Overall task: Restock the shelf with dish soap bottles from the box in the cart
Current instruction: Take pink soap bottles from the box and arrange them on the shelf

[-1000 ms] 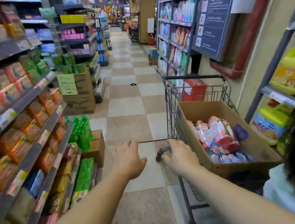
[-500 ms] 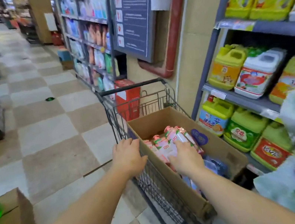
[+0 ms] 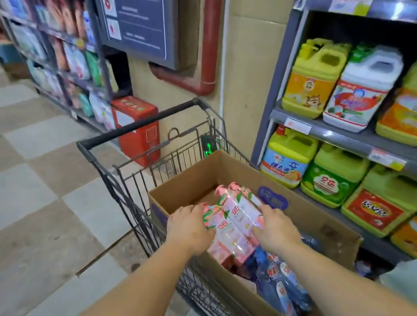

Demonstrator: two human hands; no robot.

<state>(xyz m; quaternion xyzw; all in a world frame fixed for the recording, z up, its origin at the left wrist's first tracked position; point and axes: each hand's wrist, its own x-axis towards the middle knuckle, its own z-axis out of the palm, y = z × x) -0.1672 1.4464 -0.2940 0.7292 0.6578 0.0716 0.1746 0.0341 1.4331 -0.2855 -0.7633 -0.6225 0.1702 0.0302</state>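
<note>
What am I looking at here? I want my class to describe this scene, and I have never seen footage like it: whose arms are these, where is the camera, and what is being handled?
No machine here: these are a person's two bare arms, filmed by a wide-angle camera worn on their head, looking forward and down. So you see what they see.

They stand in a shop aisle at a black wire shopping cart. Inside it sits an open brown cardboard box holding pink dish soap bottles, bundled together, and blue bottles nearer the camera.

The left hand and right hand press on either side of the pink bundle, apparently gripping it to lift out.

On the right stands a grey metal shelf stocked with large yellow, green and white detergent jugs.
</note>
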